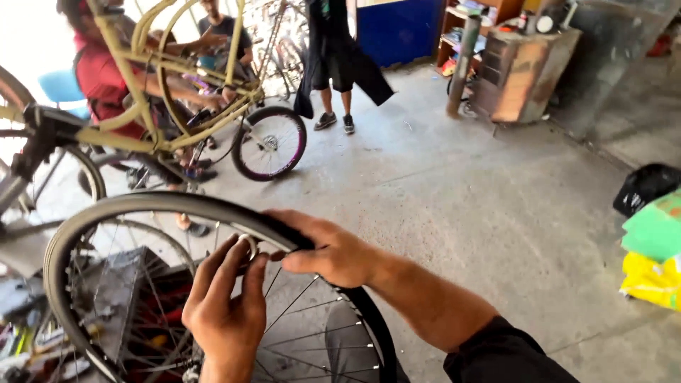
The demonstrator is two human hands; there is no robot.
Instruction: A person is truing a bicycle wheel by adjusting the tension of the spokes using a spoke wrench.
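Left hand point(225, 305): fingers pressed together, tips pinching the tyre's edge at the rim.
Right hand point(328, 250): fingers curled over the tyre from outside, gripping it.
Tyre point(145, 204): black rubber, smooth, looped on a wheel low and left in view.
Rim point(250, 245): shiny metal hoop with thin spokes.
Floor point(461, 191): pale, rough concrete.
Bags point(652, 255): green over yellow, crinkled, at the right edge.
Bicycle frame point(177, 85): cream tubing, curved.
Small wheel point(269, 143): purple rim.
Cabinet point(528, 71): worn wood, boxy, far right.
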